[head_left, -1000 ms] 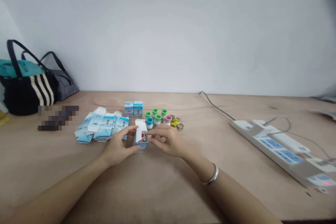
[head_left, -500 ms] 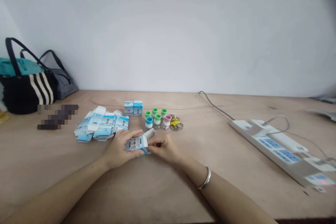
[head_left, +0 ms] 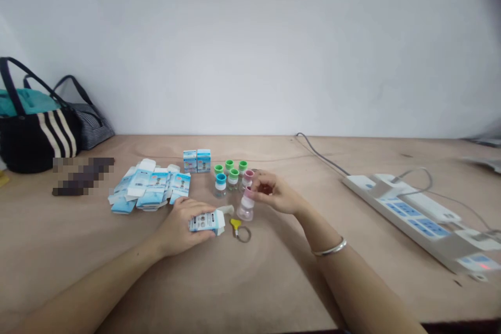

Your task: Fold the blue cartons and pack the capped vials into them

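Now my left hand (head_left: 180, 230) closes over a small blue-and-white carton (head_left: 205, 222) on the table, while my right hand (head_left: 276, 194) curls its fingers (head_left: 258, 180) at the pink cap (head_left: 247, 192) of a clear bottle (head_left: 245, 211); I can't tell if they grip it.

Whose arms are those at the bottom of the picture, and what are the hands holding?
Those are one person's own arms. The camera sits on their head, so we see what they see, looking down at a wooden table. The left hand holds a small blue-and-white box. The right hand is on the pink cap of a little clear bottle. Nearby are flat paper boxes and more bottles with coloured caps.
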Tool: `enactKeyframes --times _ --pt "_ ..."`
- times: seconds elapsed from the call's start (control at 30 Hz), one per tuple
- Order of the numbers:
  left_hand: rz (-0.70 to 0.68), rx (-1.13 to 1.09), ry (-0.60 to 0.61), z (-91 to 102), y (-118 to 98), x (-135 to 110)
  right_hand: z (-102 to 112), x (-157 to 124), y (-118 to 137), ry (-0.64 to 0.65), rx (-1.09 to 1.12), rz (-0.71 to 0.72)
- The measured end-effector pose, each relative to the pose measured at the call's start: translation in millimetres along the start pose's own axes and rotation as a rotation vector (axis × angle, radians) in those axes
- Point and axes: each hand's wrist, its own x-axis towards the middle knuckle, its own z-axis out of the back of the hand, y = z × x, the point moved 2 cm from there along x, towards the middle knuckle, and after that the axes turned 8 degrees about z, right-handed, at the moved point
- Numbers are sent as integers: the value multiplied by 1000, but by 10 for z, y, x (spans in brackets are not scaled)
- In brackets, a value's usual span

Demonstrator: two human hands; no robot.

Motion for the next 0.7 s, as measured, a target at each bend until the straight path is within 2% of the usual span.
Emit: enactKeyframes --times 0.13,0.33,0.43,0.47,0.53,0.63,0.7 --pt "-12 20 13 35 -28 -20 9 8 16 -145 -143 42" --pt "-10 78 7 110 -9 -41 -170 3 -39 -189 -421 137" --pt "-8 94 5 137 -12 -45 -154 0 12 -250 -498 124" --pt "-11 95 4 146 -19 -45 -145 -1 48 -230 -489 120" --pt "-23 87 3 165 -36 -42 -159 -2 134 -62 -425 115" --pt "-48 80 13 189 -44 -38 -266 -25 259 322 -296 81" --pt "-61 92 18 198 -28 -39 -334 -42 314 457 -248 36"
